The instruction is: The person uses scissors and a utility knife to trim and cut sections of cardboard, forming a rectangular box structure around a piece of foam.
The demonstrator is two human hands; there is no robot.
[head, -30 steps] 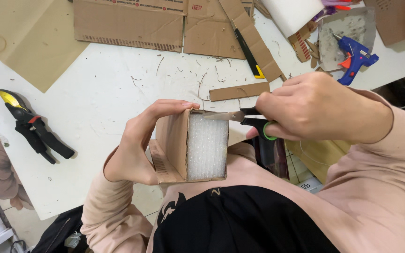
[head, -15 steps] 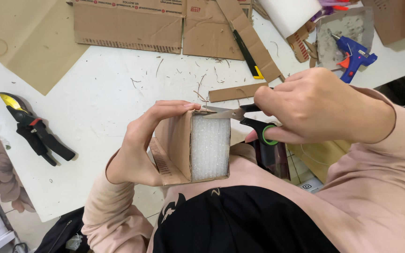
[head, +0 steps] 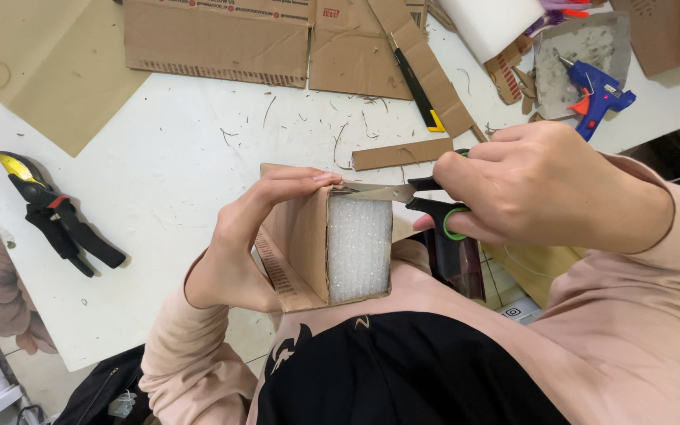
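the right hand (head: pixel 548 185) is closed around the black and green handles of a pair of scissors (head: pixel 415 201), fingers through the loops, and the metal blades lie along the top edge of a small cardboard box (head: pixel 301 244). the left hand (head: pixel 249 240) grips that box from its left side, fingers curled over the top, fingertips touching the blade tips, thumb underneath. the box is held up in front of the person's chest, just off the near edge of the white table (head: pixel 167 181), and its open end is filled with a block of white foam (head: pixel 358 248) that faces the camera. both sleeves are pale pink.

past the hands, a narrow cardboard strip (head: pixel 400 153) lies on the table just beyond the scissors. farther back, flattened cardboard sheets (head: pixel 222 39) cover the far side, with a black utility knife (head: pixel 415 83), yellow at its near end, lying across one of them. a blue glue gun (head: pixel 600 90) sits at the far right on a grey mat. well off to the left, black pruning shears (head: pixel 53 212) with a yellow tip rest on the table. thin scraps and fibres are scattered over the white surface.
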